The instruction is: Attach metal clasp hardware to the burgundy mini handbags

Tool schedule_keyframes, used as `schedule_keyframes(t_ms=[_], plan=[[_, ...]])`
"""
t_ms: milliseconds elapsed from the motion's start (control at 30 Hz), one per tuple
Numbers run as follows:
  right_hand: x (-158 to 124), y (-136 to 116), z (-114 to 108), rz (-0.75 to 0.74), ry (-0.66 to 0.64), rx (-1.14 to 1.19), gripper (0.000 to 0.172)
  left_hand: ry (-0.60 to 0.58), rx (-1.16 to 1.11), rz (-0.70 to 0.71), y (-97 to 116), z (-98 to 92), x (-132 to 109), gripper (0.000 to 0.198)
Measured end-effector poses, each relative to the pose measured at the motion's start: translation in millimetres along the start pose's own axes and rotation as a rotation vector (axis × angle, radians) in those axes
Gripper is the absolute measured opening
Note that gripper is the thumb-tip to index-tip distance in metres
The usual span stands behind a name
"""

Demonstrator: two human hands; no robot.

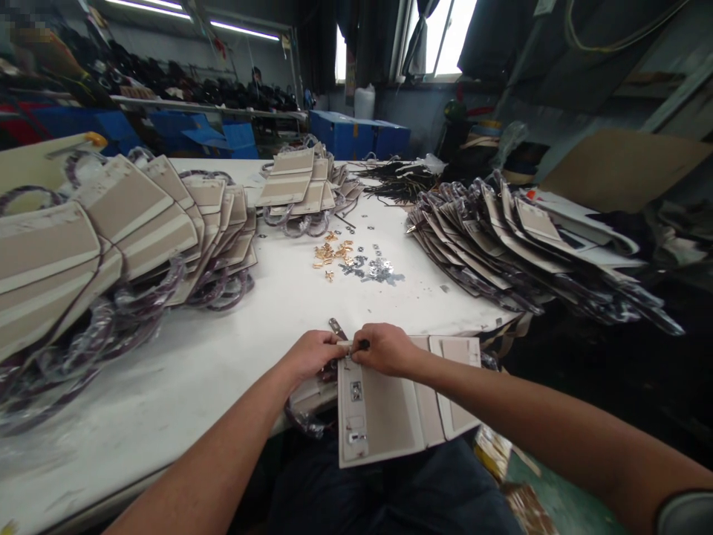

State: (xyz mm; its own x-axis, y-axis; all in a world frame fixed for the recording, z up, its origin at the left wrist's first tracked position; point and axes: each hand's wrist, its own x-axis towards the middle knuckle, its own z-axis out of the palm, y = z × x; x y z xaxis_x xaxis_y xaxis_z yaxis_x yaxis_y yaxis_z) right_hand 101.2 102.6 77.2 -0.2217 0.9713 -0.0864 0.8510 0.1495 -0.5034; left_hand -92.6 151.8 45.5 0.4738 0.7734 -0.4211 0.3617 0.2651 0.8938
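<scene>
A beige panel piece (390, 416) with metal fittings along its left strip lies over the table's front edge and my lap. My left hand (316, 355) grips its upper left corner, thumb and fingers pressed together. Right beside it my right hand (384, 349) is closed in a pinch at the same corner; what its fingertips hold is too small to make out. A metal plate (356, 391) sits on the strip below the hands. Just beyond my left hand a small metal tool (336, 327) lies on the table. Gold fittings (333, 251) and flat silver plates (380, 269) are heaped farther back.
The white table (267, 297) bears stacked beige panels with wrapped handles at the left (139, 215), at the back (301, 178) and at the right (490, 238). Black strips (398, 178) lie at the back. Blue boxes (356, 134) stand behind the table.
</scene>
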Motion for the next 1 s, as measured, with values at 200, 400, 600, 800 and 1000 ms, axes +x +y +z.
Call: schedule_keyframes(t_ms=[200,400,600,800,1000], plan=[[4,3,-5,0.064,-0.031,0.069,0.014,-0.008,-0.027,-0.032,6,-0.9,-4,0.030],[7,7,-14,0.043,-0.049,0.184,0.016,0.004,-0.005,-0.062,9,0.2,-1,0.029],[-3,-3,-37,-0.051,0.358,0.838,0.031,0.030,-0.018,-0.092,11,2.1,1,0.034],[8,-6,-15,-0.020,0.699,1.517,0.048,0.023,-0.025,-0.119,12,2.9,1,0.033],[18,8,-1,0.086,0.799,1.625,0.051,0.022,-0.056,-0.148,9,1.4,3,0.030]])
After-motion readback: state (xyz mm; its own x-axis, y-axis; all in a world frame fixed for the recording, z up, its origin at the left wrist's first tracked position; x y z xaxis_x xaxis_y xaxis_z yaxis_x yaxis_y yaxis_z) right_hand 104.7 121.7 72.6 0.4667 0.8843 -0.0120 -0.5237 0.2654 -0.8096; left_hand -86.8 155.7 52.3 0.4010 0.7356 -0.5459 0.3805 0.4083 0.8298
